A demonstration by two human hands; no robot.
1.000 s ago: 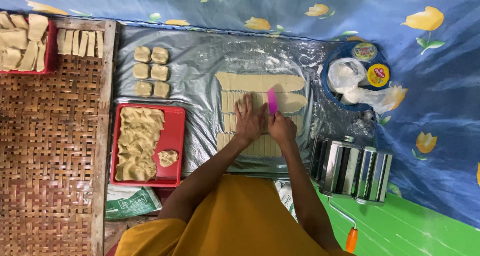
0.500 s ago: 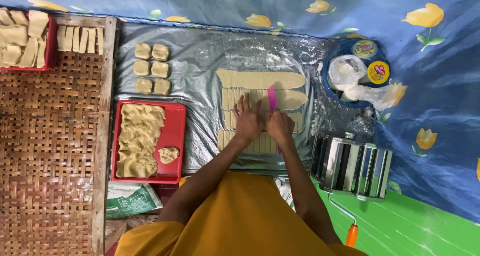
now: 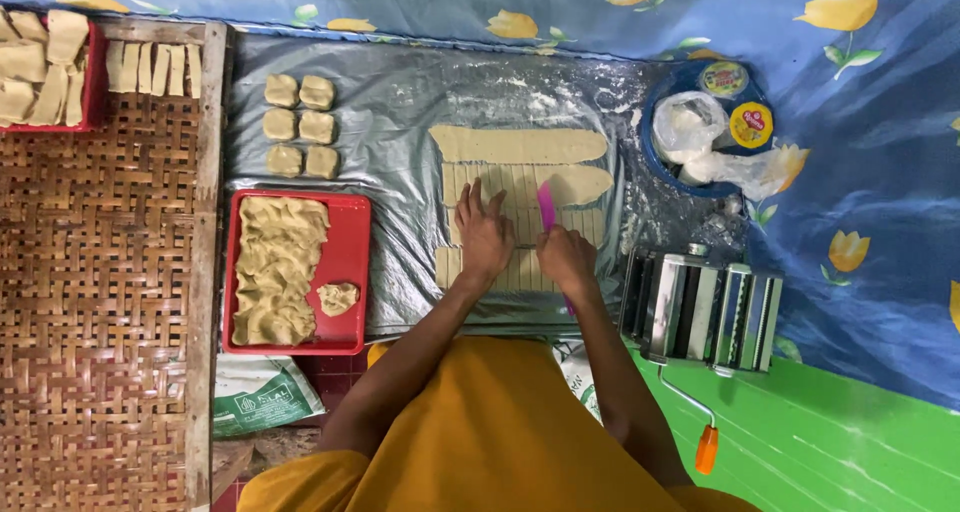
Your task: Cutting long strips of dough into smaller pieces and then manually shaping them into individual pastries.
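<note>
Flat sheets of pale dough [image 3: 520, 147] lie stacked on a grey plastic sheet [image 3: 400, 102], the lower ones scored into narrow strips. My left hand [image 3: 483, 234] presses flat on the cut strips, fingers spread. My right hand [image 3: 565, 257] grips a pink plastic cutter [image 3: 547, 207], its blade standing on the dough just right of my left hand. My orange-sleeved lap fills the bottom centre.
A red tray [image 3: 350, 262] of torn dough sits at left, with several dough blocks [image 3: 300, 125] above it. A metal pasta roller [image 3: 705, 307] stands at right. A blue bowl [image 3: 665, 177] with bags and lids is behind it. A woven mat [image 3: 95, 302] covers the far left.
Both hands have stayed on the dough strips. The pink cutter has shifted slightly along the sheet; the rest is unchanged.
</note>
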